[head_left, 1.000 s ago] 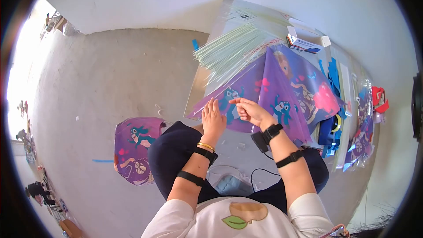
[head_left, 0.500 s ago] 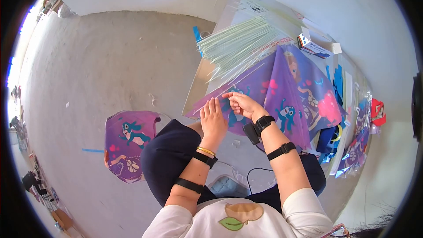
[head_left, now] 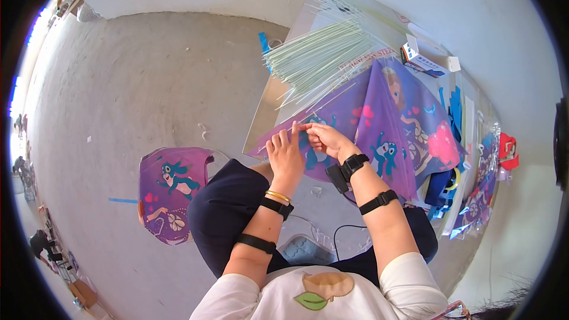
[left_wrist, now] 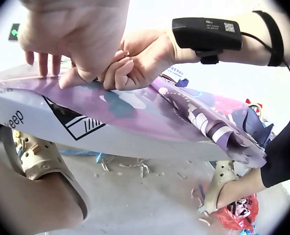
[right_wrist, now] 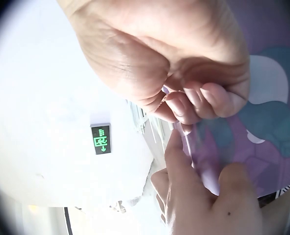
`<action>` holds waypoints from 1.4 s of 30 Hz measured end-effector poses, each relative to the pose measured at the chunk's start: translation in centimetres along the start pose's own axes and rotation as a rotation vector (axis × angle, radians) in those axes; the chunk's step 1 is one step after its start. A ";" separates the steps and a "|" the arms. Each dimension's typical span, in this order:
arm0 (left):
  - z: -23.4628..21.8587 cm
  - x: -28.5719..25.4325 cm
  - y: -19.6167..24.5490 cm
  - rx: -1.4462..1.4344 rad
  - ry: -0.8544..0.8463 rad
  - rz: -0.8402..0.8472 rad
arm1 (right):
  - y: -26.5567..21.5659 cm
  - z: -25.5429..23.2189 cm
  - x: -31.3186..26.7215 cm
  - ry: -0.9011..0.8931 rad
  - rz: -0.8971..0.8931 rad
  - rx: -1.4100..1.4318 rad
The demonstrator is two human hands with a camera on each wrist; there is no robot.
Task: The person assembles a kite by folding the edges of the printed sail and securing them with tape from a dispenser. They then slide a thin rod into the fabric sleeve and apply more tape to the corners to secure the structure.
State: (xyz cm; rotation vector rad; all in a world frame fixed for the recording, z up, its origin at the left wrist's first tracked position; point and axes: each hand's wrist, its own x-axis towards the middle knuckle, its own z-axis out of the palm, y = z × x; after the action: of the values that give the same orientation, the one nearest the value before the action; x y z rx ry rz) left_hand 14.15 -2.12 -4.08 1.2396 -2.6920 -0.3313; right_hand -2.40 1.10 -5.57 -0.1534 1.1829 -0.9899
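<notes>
A purple cartoon-print sheet [head_left: 355, 130] lies over the board in front of me, folded into a ridge near its middle. My left hand [head_left: 285, 157] rests on the sheet near its left corner, fingers mostly straight and the index finger reaching toward the other hand. Close beside it, my right hand [head_left: 326, 141] has curled fingers, with thumb and index finger pinching at the sheet's edge. In the right wrist view, a thin pale strip [right_wrist: 187, 142] runs along that edge between the hands. The pinch point itself is partly hidden by the fingers.
Many thin pale rods [head_left: 320, 53] lie in a bundle behind the sheet. A small open box [head_left: 427, 59] stands at the back right, with blue strips [head_left: 454, 112] nearby. Another purple printed piece [head_left: 175, 192] lies on the floor at left. A red bag [left_wrist: 239, 213] sits below.
The right hand has moved left along the sheet's edge to meet the left hand. The left index finger has lifted apart from the other fingers toward the right fingertips.
</notes>
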 end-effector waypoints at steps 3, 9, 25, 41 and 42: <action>0.4 0.2 -0.1 0.030 0.002 0.004 | 0.0 -0.1 0.2 0.003 0.000 0.000; 1.0 0.5 -0.1 0.141 -0.046 0.000 | 0.0 0.1 -0.2 -0.074 0.083 0.295; -0.7 0.8 0.9 0.223 -0.194 0.067 | -1.2 -4.9 -5.0 0.397 -0.337 0.247; 2.2 6.5 4.2 -0.078 -0.038 0.217 | -6.1 -5.4 0.9 0.384 -0.109 -0.123; 2.4 6.7 4.2 -0.058 -0.047 0.207 | -6.2 -5.4 0.9 0.386 -0.109 -0.119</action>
State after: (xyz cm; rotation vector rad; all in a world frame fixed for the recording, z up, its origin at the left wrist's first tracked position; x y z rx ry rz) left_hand 6.23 -4.26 -4.95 0.9387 -2.7966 -0.4104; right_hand -10.32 -1.15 -4.85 -0.1252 1.6023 -1.0746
